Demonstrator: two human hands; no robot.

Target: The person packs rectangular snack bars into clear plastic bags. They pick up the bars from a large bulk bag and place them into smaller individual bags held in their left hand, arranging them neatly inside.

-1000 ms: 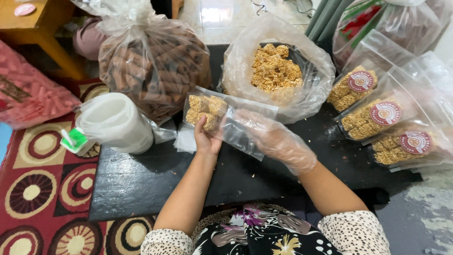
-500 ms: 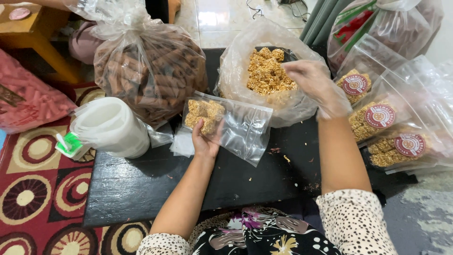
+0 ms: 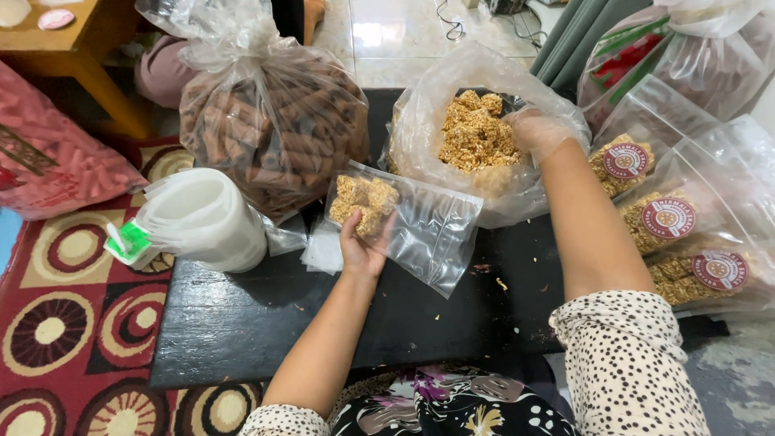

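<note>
Snack clusters fill the big clear sack (image 3: 420,129) at the back of the dark worktop (image 3: 266,323), and it is the largest thing in my packing work, with a good heap of golden, crumbly pieces (image 3: 476,133) inside, so I judge there is plenty left to portion out. To my right lie three filled pouches (image 3: 670,222) with round red labels, side by side at the worktop's edge; those look finished. Nearer to me is the small clear pouch (image 3: 428,230) in hand: only a few clusters sit in its far end, near my fingers, and most of it is flat and empty, so I take it as barely begun. It lies tilted over the worktop, just in front of the sack. My left hand (image 3: 363,246) is curled around the pouch's filled end, gripping it from below. My right hand (image 3: 537,129), in a thin clear glove, is down inside the sack's mouth among the clusters; whether it has closed on any I cannot tell.
</note>
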